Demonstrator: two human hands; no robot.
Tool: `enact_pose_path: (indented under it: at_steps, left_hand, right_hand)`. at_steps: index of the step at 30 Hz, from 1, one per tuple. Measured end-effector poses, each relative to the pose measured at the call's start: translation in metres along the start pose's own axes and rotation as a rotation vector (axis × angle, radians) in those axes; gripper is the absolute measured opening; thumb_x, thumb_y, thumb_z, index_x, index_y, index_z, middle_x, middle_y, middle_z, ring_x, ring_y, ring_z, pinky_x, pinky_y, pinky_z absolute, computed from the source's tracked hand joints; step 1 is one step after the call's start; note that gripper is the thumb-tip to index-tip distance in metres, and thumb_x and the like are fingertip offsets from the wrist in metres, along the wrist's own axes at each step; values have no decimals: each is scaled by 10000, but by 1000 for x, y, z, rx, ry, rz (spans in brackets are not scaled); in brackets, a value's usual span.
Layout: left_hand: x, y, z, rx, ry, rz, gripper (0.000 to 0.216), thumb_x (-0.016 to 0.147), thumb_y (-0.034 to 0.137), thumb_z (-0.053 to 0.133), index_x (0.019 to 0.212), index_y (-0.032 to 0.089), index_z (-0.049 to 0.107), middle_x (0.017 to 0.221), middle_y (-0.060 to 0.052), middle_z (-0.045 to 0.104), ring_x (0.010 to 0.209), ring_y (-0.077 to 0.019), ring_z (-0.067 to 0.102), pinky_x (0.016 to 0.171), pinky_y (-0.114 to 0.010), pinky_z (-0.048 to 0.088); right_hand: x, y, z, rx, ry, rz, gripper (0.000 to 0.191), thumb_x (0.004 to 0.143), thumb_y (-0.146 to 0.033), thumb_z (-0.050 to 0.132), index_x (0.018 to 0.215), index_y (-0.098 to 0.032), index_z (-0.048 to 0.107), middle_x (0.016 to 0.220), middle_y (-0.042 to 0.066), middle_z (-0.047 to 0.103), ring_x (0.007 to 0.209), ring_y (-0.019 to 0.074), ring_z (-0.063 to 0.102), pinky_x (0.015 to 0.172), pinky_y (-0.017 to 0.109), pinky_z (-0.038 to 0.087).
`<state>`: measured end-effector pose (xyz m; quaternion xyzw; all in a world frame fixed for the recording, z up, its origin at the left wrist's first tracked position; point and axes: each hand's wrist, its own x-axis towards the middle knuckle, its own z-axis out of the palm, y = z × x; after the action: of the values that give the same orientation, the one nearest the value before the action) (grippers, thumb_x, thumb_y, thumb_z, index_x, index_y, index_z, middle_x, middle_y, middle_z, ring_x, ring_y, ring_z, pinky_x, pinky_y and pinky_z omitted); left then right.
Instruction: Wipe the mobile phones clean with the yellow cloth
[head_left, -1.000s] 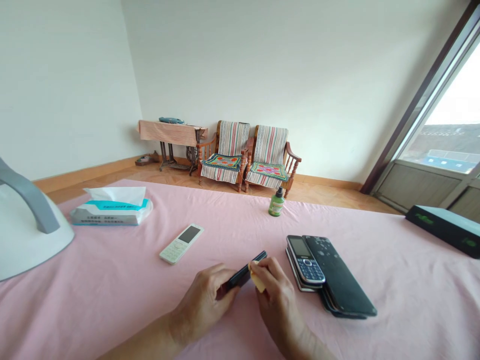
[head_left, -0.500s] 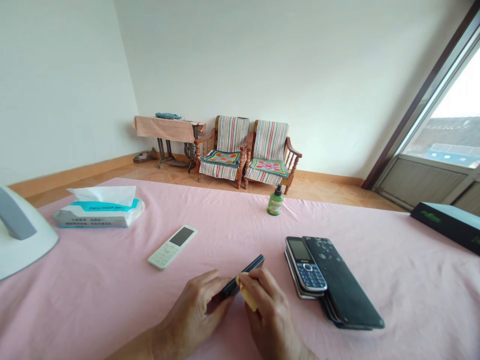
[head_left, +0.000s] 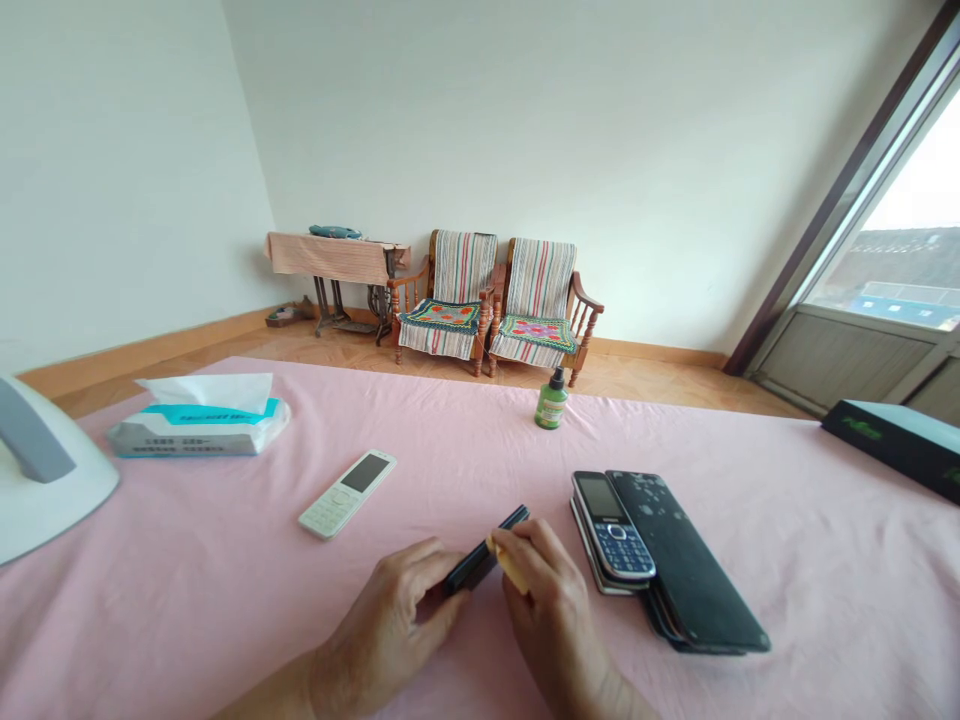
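Observation:
A dark phone is tilted up on its edge, gripped at its near end between the thumb and fingers of my left hand. My right hand pinches a small folded yellow cloth and presses it against the phone's far part. Left of the hands lies a white keypad phone, screen up. To the right, a dark blue keypad phone rests on top of another device, beside a stack topped by a large black phone with a scuffed end.
On the pink tablecloth stand a green pump bottle, a tissue pack and, at the left edge, a white and grey appliance. A black box lies at the right. Two wooden chairs stand beyond the table.
My right hand has slid the yellow cloth a little to the right and toward the phone's far end. My left hand keeps its hold on the phone.

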<state>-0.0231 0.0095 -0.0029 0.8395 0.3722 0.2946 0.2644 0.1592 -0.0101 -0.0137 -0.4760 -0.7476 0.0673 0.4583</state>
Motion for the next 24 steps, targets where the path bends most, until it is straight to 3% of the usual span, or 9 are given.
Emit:
enact_pose_path:
  at_steps: [4, 9, 16, 24]
  left_hand:
    - [0, 1, -1, 13, 12, 6, 166, 840, 120, 508, 932, 190, 627, 801, -21, 613, 765, -167, 582, 700, -247, 452]
    - [0, 3, 2, -12, 47, 15, 135, 833, 109, 510, 859, 182, 620, 796, -17, 619, 745, -155, 587, 666, -225, 443]
    - [-4, 5, 14, 149, 72, 21, 139, 768, 71, 534, 777, 178, 622, 676, 2, 569, 626, -142, 543, 565, -214, 396]
    - [-7, 6, 13, 10, 69, -40, 94, 807, 116, 580, 738, 179, 585, 707, 13, 604, 649, -129, 567, 581, -204, 393]
  right_hand:
    - [4, 9, -5, -66, 40, 63, 317, 841, -21, 410, 997, -176, 637, 864, 73, 571, 766, 178, 570, 703, 274, 490]
    - [-6, -5, 5, 17, -45, -91, 317, 844, -27, 389, 1024, -165, 611, 875, 82, 573, 763, 178, 573, 682, 262, 497]
    - [13, 20, -11, -102, -4, 81, 299, 857, -32, 394, 998, -159, 625, 865, 80, 559, 753, 181, 566, 683, 292, 490]
    - [-18, -9, 8, 45, -83, -140, 306, 896, -90, 385, 1116, -199, 569, 901, 82, 574, 776, 173, 591, 694, 249, 515]
